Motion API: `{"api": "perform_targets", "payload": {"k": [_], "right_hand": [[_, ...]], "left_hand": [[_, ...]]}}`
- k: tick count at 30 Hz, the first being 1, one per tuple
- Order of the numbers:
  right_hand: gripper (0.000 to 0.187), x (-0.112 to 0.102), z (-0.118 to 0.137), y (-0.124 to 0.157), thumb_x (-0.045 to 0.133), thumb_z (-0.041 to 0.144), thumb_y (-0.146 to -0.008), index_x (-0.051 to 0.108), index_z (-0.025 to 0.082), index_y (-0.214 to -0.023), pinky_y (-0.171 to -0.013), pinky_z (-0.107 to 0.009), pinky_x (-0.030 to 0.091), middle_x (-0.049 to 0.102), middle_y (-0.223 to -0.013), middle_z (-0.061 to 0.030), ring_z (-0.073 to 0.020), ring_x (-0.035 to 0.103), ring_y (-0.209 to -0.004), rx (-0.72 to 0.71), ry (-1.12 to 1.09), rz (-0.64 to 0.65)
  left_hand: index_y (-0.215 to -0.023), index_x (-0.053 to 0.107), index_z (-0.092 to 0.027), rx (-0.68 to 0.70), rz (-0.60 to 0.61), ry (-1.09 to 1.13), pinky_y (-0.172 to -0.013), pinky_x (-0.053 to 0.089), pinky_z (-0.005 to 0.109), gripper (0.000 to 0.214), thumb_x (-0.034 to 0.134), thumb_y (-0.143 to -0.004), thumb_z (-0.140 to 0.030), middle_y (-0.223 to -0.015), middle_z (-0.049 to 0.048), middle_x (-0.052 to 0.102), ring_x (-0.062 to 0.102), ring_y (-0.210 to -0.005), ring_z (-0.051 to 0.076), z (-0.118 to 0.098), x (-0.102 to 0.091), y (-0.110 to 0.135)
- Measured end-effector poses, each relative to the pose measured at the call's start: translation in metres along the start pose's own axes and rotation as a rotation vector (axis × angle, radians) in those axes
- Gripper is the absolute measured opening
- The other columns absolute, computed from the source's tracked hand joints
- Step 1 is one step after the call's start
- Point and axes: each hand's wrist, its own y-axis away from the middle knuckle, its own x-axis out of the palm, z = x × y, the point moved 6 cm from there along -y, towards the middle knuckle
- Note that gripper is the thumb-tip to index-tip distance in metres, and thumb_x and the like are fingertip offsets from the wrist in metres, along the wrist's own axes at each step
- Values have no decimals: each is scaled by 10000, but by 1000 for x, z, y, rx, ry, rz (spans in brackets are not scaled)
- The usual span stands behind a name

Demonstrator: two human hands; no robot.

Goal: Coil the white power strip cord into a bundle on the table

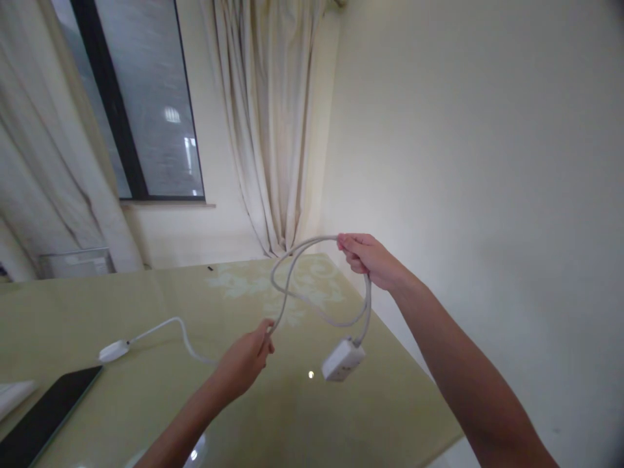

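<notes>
A white power cable (312,305) loops in the air between my two hands above a glossy green table (146,312). My right hand (368,259), raised near the table's far right corner, is closed on the top of the loop. From it a white socket block (342,359) hangs a little above the table. My left hand (246,361), lower and nearer to me, pinches the cable further along. Beyond my left hand the cable runs left along the table to a white plug (113,351) lying flat.
A dark tablet or phone (46,416) lies at the table's near left, beside a white object (14,395) at the frame edge. Cream curtains (273,123) and a window (141,97) stand behind the table. A bare wall (478,143) fills the right side.
</notes>
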Motion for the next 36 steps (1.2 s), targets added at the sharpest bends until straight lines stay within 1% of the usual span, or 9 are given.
{"api": "perform_targets", "payload": {"k": [4, 7, 11, 15, 20, 22, 26, 30, 36], "right_hand": [[447, -31, 17, 1, 640, 636, -904, 554, 209, -802, -425, -252, 120, 311, -553, 91, -69, 189, -439, -106, 126, -288], [409, -36, 25, 2, 518, 573, -988, 558, 207, -810, -480, -265, 220, 402, -583, 52, -109, 321, -493, -224, 336, -425], [347, -6, 27, 0, 383, 440, -1065, 551, 214, -862, -625, -286, 314, 577, -730, -19, -177, 523, -681, -358, 744, -485], [343, 28, 15, -6, 310, 452, -1099, 539, 220, -991, -639, -295, 278, 616, -746, -30, -207, 565, -690, -282, 916, -480], [314, 43, 7, -15, 318, 432, -1105, 535, 225, -1011, -628, -289, 243, 613, -736, -19, -198, 552, -661, -256, 889, -482], [310, 40, 7, -21, 332, 439, -1099, 532, 231, -985, -622, -286, 244, 577, -704, -1, -190, 534, -642, -271, 830, -477], [336, 26, 14, -32, 348, 449, -1084, 525, 229, -902, -632, -278, 290, 522, -681, 18, -175, 523, -654, -365, 687, -502], [351, 28, 12, -41, 419, 481, -1043, 535, 218, -842, -639, -264, 349, 528, -681, 30, -151, 510, -662, -424, 527, -289], [492, 59, -20, -35, 512, 692, -931, 549, 207, -859, -562, -267, 439, 642, -647, -2, -157, 601, -577, -113, 38, 208]], "left_hand": [[-957, 629, -227, -25, -116, -752, -853, 449, 414, 151, 483, -985, -252, -829, 118, 744, 717, -822, 288, 24, -18, 9], [-923, 603, -218, -35, -51, -947, -879, 427, 411, 247, 405, -1039, -311, -949, 138, 762, 714, -939, 305, 12, -26, 3], [-895, 588, -223, 57, -86, -631, -710, 394, 316, 329, 373, -1052, -415, -814, 52, 703, 654, -783, 228, -55, -32, -22], [-820, 641, -192, 195, -160, -243, -607, 348, 278, 339, 530, -958, -481, -718, 13, 604, 527, -667, 169, -134, -42, -58], [-942, 653, -158, 8, -29, 313, -465, 188, 242, 213, 646, -829, -338, -736, -3, 602, 316, -480, 75, -176, -38, -93], [-967, 646, -162, -8, 125, 274, -452, 191, 238, 193, 640, -820, -286, -777, 19, 657, 329, -468, 74, -184, -28, -97], [-980, 653, -181, 142, 335, -193, -514, 337, 257, 132, 578, -886, -235, -808, 42, 752, 515, -565, 136, -193, -11, -90], [-817, 671, -198, 427, 334, -466, -705, 424, 284, 196, 523, -944, -225, -818, 32, 769, 650, -761, 178, -206, -5, -83], [-816, 610, -205, 399, 122, -250, -653, 448, 283, 195, 624, -919, -369, -720, 23, 720, 653, -672, 181, -203, -26, -97]]}}
